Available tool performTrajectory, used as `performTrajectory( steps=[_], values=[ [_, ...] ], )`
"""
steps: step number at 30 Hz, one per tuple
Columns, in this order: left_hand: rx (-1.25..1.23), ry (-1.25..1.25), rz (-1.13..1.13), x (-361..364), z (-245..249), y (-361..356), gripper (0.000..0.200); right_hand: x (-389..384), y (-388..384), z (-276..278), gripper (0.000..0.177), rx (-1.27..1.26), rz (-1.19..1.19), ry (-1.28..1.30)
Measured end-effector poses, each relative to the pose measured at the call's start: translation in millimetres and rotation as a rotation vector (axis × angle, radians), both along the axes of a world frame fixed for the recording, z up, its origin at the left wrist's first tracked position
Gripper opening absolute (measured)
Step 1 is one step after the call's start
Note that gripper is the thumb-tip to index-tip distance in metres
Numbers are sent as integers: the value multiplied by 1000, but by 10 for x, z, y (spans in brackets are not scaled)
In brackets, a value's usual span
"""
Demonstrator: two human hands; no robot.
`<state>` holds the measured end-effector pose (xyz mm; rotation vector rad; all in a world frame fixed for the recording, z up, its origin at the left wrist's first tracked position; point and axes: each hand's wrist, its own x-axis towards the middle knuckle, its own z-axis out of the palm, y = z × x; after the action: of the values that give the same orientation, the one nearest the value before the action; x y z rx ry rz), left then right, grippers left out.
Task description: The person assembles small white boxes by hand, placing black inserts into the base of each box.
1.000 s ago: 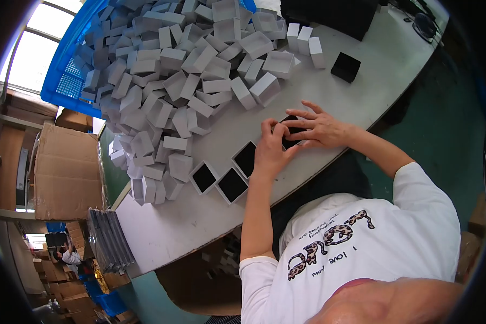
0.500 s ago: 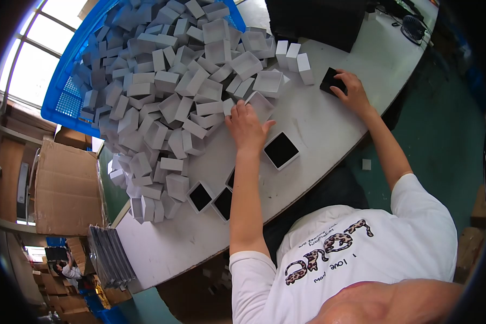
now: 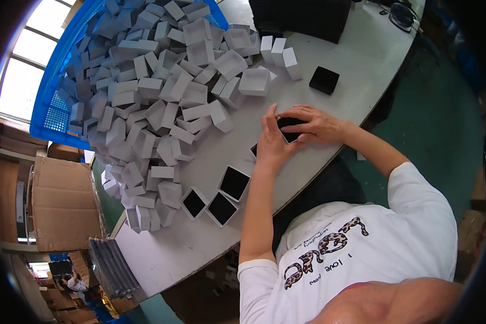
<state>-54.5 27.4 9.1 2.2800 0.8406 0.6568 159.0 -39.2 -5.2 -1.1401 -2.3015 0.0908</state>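
Observation:
Both hands are together at a small white box with a black insert (image 3: 291,123), near the table's right edge. My left hand (image 3: 272,141) is closed around its left side. From the right, my right hand (image 3: 316,125) lies with bent fingers over the black insert and the box's edge; the fingers partly hide both. Part of another black-filled white box shows just left of my left wrist. Further left are several such boxes, among them one box (image 3: 235,183) touching another box (image 3: 222,209). A black square block (image 3: 324,80) lies beyond my right hand.
A large heap of white boxes (image 3: 162,102) spills from a blue basket (image 3: 42,110) onto the table (image 3: 162,259). Three white boxes (image 3: 278,52) stand near a big black object (image 3: 302,19). A fan (image 3: 400,16) is at the far right. Flat grey bundles (image 3: 112,267) lie at lower left.
My right hand has left the black block and come left to the box. My left hand has moved from the heap to meet it, now with a white box between them.

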Motion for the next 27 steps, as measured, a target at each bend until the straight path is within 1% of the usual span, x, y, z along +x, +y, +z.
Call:
performTrajectory(
  steps=[2, 3, 5, 6, 8, 9, 11, 12, 14, 15, 17, 18, 21, 23, 24, 26, 27],
  values=[
    [15, 16, 42, -46, -36, -26, 118, -109, -13, -81, 40, -6, -91, -125],
    [25, 24, 62, -64, -33, -29, 119, -113, -18, -94, 41, -8, -94, -153],
    [32, 104, 17, -91, 24, -26, 105, -94, -41, -116, 43, -10, -102, -209],
    [37, 144, -9, -102, 52, -14, 98, -10, -62, -119, 43, 20, -167, -96],
    [73, -77, 31, -45, 42, 117, 81, 305, -38, -62, 44, 87, -290, 123],
    [88, -190, 53, 10, 44, 192, 73, 389, 0, -28, 43, 198, -480, 125],
    [34, -109, 245, 210, 237, 328, 61, 503, 25, -4, 42, 414, -864, 133],
    [9, -68, 341, 316, 316, 408, 55, 621, 17, -50, 43, 329, -900, 86],
    [22, 59, 416, 492, 261, 595, 45, 888, -26, -200, 44, 167, -967, -10],
    [30, 120, 453, 548, 188, 671, 40, 937, -29, -239, 43, 155, -932, 41],
    [3, 91, 448, 524, -105, 851, 28, 1008, -47, -293, 40, 124, -860, 141],
    [-13, 81, 446, 506, -86, 872, 23, 1024, -55, -278, 38, 145, -858, 160],
    [9, -16, 399, 268, -86, 731, 24, 1009, -47, -241, 34, 221, -831, 242],
    [219, -49, 270, 25, -211, 632, 21, 983, -50, -140, 32, 292, -784, 320],
    [320, -64, 203, -79, -258, 592, 20, 896, -42, -81, 33, 263, -688, 336],
    [98, -70, 112, -216, -245, 552, 35, 619, 37, 81, 36, 210, -491, 362],
    [-9, -78, 70, -248, -225, 542, 42, 478, 86, 142, 41, 174, -357, 339]
  ],
)
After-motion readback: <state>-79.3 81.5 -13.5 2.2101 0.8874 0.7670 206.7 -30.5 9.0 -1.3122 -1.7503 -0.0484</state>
